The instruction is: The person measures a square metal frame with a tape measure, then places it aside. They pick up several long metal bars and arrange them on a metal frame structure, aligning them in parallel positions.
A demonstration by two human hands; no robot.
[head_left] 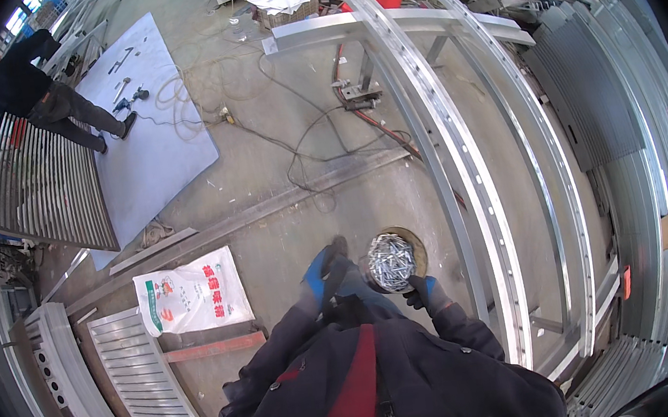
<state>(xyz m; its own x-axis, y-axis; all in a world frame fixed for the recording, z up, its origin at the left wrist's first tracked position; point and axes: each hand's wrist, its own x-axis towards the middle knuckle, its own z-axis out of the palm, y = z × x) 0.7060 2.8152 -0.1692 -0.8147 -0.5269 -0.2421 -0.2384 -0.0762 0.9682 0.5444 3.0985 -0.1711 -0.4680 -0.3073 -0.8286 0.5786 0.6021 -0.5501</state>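
My right hand (428,293), in a blue and dark work glove, grips the near right rim of a round tub (416,250). The tub has a tan inner wall and holds a heap of silver, elongated metal fasteners (390,261); their exact kind is too small to tell. To the left of the tub is my left hand (326,269), gloved the same way and apart from it. Its dark fingers blend into the dark clothing behind them, so their pose is unclear.
A long metal frame (468,170) stands on my right. A white printed sack (196,294) and slatted panel (140,375) lie at left. Cables (295,151) cross the floor ahead. Another person (41,93) stands at far left by a pale sheet (152,146) with tools.
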